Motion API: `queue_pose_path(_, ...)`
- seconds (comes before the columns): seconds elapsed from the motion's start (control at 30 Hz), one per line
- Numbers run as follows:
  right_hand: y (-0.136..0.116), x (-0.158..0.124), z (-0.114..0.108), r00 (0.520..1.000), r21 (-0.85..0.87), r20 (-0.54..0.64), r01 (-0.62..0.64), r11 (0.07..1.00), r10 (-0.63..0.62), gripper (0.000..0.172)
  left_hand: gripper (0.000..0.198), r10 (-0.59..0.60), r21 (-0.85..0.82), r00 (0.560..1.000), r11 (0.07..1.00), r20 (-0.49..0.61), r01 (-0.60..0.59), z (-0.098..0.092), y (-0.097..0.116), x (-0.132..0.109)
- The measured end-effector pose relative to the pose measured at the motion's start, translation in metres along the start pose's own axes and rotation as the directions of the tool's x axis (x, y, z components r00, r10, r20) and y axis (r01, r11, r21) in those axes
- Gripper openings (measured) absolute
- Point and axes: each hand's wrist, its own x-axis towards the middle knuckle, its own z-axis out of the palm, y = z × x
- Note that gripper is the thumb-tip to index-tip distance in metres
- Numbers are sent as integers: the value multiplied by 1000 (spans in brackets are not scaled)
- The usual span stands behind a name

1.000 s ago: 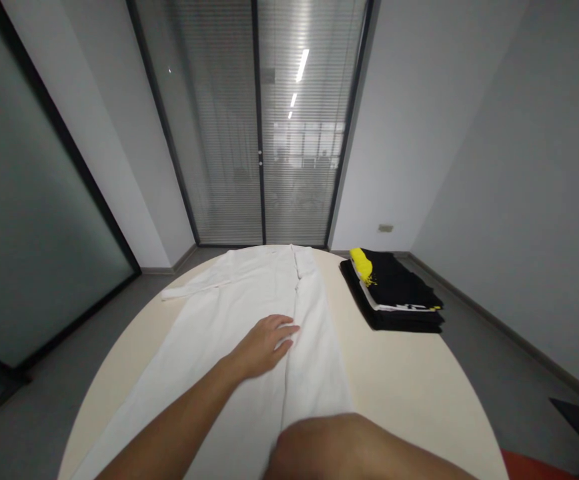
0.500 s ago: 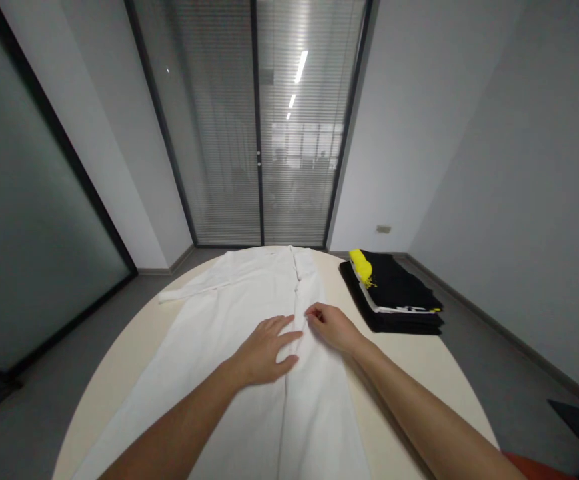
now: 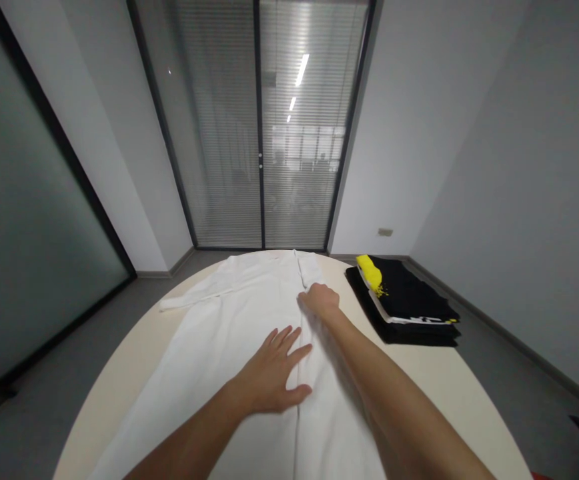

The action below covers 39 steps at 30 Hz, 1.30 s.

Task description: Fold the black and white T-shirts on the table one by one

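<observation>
A white shirt [image 3: 204, 347] lies spread on the table, one sleeve reaching out to the left. Along its right side runs a folded-over strip [image 3: 314, 400] whose edge makes a long line toward me. My left hand [image 3: 277, 373] rests palm down on the cloth with spread fingers, the fingertips and thumb reaching that edge. Farther up the same edge, my right hand [image 3: 321, 300] is closed, its fingers pinching the cloth near the far end of the fold. The fingertips are partly hidden by the hand itself.
The table [image 3: 449, 393] is round and cream-coloured. On its right stands a stack of folded black clothes [image 3: 414, 293], the top one with a yellow print. Beyond are a glass partition with blinds [image 3: 299, 200] and grey walls.
My right hand has moved away from me along the fold edge and closed on the cloth there. My left hand has shifted slightly toward me and stays flat. The view has moved a little.
</observation>
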Motion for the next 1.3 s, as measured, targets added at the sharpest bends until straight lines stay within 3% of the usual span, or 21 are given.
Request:
queue_pose_path(0.17, -8, 7, -4, 998, 10, -56, 3, 1000, -2, 46, 78, 12, -5, 999, 1000, -43, -12, 2, 0, 0)
queue_pose_path(0.27, -12, 8, -5, 988, 23, -73, 139, 990, -137, 44, 74, 15, -10, 991, 1000, -130, -17, 6, -1, 0)
queue_pose_path(0.37, -13, 5, 1, 970, 26, -9, 241, 970, -241, 40, 58, -6, -23, 967, 1000, -254, 0, 9, -1, 2)
queue_pose_path(0.57, -11, -4, 14, 974, -16, -9, 228, 974, -228, 56, 43, 5, -44, 943, 999, -332, -21, 10, 1, 6)
queue_pose_path(0.8, -13, -2, 17, 976, 4, -12, 220, 976, -220, 34, 20, 119, -91, 940, 984, -320, -156, 11, 3, 11)
queue_pose_path(1.0, -13, -3, 23, 955, 43, -89, 286, 957, -281, 37, 22, 69, -142, 886, 978, -458, -150, 4, 2, 9)
queue_pose_path(1.17, -2, -6, 25, 899, 36, -73, 436, 899, -432, 33, 21, 69, -108, 959, 989, -274, -102, -5, -3, 1)
queue_pose_path(1.3, 12, -11, 21, 857, 39, -54, 515, 856, -513, 32, 30, 157, -128, 967, 974, -202, -185, -11, -2, -6)
